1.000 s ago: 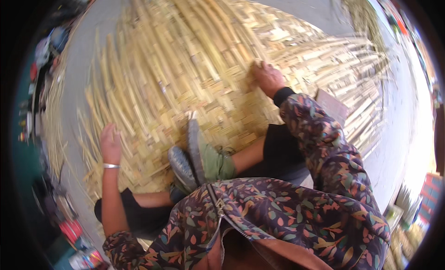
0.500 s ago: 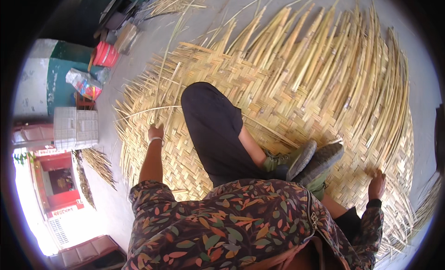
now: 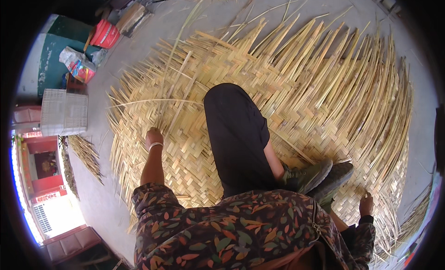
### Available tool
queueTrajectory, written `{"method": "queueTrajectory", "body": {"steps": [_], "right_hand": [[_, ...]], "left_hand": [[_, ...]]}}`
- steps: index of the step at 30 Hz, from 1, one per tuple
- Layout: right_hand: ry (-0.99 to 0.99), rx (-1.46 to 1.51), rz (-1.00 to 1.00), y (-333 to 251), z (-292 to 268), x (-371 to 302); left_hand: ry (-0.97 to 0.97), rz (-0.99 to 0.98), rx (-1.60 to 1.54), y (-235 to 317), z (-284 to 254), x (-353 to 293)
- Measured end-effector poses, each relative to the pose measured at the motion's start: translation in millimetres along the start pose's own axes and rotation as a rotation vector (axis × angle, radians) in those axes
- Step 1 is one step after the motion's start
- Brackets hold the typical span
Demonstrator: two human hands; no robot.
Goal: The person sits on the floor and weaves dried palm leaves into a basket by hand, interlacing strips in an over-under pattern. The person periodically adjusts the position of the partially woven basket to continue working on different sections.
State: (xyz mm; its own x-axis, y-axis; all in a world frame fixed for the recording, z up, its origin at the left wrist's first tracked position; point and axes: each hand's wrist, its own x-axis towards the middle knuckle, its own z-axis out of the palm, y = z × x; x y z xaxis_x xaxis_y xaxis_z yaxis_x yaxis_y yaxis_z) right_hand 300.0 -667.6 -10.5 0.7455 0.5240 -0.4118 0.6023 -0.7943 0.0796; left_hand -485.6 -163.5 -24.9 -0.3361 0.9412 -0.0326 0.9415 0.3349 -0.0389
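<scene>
A large herringbone mat [image 3: 185,170] woven of pale yellow split strips lies on the floor beneath me. Long loose strip ends [image 3: 338,80] fan out along its far and right sides. At the mat's left part, my left hand [image 3: 154,138] is closed, with thin strips [image 3: 168,91] running up and away from it; its fingertips are hidden. Over to the right, my right hand [image 3: 366,205] is low against the mat near its right edge. Its fingers look curled, and anything inside them is too small to make out.
My bent knee [image 3: 236,126] and shoes [image 3: 320,177] are on the mat between my hands. Leftward stand a pale plastic crate [image 3: 65,112], a printed bag [image 3: 76,65] and a red bucket [image 3: 104,34]. A strip bundle [image 3: 85,154] lies by the crate.
The view has shifted, so the crate and mat edge sit farther left and my knee farther right. My right hand is a little nearer to me. My left hand stays closed at the strips.
</scene>
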Motion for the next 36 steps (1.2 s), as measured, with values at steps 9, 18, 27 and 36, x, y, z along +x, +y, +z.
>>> {"method": "queueTrajectory", "body": {"steps": [9,18,27,36], "right_hand": [[0.072,0.142,-0.047,0,16,10],[0.134,0.229,-0.01,-5,-3,8],[0.214,0.456,-0.153,-50,-28,17],[0.251,0.962,-0.355,-88,-44,35]], "left_hand": [[0.051,-0.006,-0.344,-18,-45,45],[-0.683,0.103,-1.051,97,-218,19],[-0.274,0.179,-1.582,155,-305,55],[0.618,0.567,-1.408,214,-508,65]]}}
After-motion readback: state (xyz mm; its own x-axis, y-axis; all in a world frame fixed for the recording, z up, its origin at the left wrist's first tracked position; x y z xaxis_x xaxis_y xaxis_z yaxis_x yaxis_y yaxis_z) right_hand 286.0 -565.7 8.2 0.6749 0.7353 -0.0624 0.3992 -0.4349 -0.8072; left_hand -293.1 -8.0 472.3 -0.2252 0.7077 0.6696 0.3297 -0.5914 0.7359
